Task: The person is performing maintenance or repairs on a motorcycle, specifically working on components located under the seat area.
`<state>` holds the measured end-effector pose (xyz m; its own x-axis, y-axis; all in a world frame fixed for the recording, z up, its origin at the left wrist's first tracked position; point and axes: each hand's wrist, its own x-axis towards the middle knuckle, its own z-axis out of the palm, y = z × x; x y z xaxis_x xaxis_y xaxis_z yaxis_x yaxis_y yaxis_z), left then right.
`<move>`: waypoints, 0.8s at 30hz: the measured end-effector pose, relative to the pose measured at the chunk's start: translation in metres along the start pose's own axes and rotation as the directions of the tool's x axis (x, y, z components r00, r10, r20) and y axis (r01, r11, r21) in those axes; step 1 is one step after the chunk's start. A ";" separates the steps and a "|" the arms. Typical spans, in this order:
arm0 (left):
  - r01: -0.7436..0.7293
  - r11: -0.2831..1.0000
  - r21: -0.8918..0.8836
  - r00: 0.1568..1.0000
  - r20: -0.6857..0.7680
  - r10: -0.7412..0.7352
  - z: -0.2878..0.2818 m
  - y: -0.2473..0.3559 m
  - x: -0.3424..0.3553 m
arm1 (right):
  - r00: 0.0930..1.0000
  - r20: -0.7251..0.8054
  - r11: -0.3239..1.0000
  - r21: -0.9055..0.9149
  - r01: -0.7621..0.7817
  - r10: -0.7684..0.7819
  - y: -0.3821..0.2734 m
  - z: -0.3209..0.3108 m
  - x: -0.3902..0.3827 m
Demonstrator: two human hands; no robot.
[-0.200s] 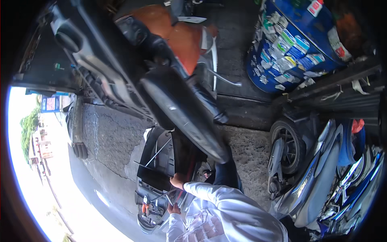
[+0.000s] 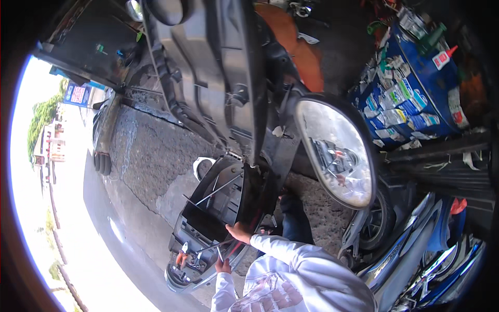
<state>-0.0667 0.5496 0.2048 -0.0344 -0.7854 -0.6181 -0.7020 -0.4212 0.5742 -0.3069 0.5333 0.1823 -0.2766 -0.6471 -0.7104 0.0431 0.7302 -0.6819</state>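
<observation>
An opened scooter body (image 2: 195, 283) fills the lower middle, its long storage compartment uncovered. My right hand (image 2: 240, 232) is at the compartment's right side, fingers curled; what it grips is hidden. A thin dark rod (image 2: 210, 248) runs leftward from beneath it. Lower down, my left hand (image 2: 223, 266) closes on a slim silver metal tool (image 2: 220, 254), whose exact kind is unclear. Orange-handled pliers (image 2: 181, 258) lie among parts at the scooter's lower end. A dark flat panel (image 2: 202, 223) spans the compartment, and a long thin metal rod (image 2: 221, 188) slants across its upper part.
A large raised plastic part (image 2: 208, 78) with a ribbed underside looms above the compartment. Right of it juts a rear-view mirror (image 2: 338, 151). A blue drum (image 2: 410, 88) covered in labels stands upper right. Other motorcycles (image 2: 400, 244) are parked on the right.
My view has shifted, so the raised part and mirror appear turned, with the mirror's reflecting face now showing. Both hands stay by the compartment, the right one slightly farther right in the picture.
</observation>
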 end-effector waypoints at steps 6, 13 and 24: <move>-0.080 0.996 -0.029 0.996 -0.032 0.079 0.012 -0.018 -0.005 | 0.962 0.156 0.967 0.158 0.201 -0.226 0.021 -0.053 -0.006; -0.216 0.976 0.014 0.967 -0.138 0.216 0.027 -0.003 -0.016 | 0.957 0.088 0.951 0.168 0.258 -0.276 0.004 -0.124 0.001; -0.085 0.953 0.292 0.978 -0.159 0.136 0.030 0.049 -0.045 | 0.827 0.081 0.626 -0.613 0.482 -0.557 -0.102 -0.135 0.114</move>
<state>-0.1212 0.5776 0.2449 -0.0160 -0.8972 -0.4412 -0.8736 -0.2022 0.4427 -0.4723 0.4139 0.1944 -0.1744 -0.9594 -0.2216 -0.6951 0.2794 -0.6624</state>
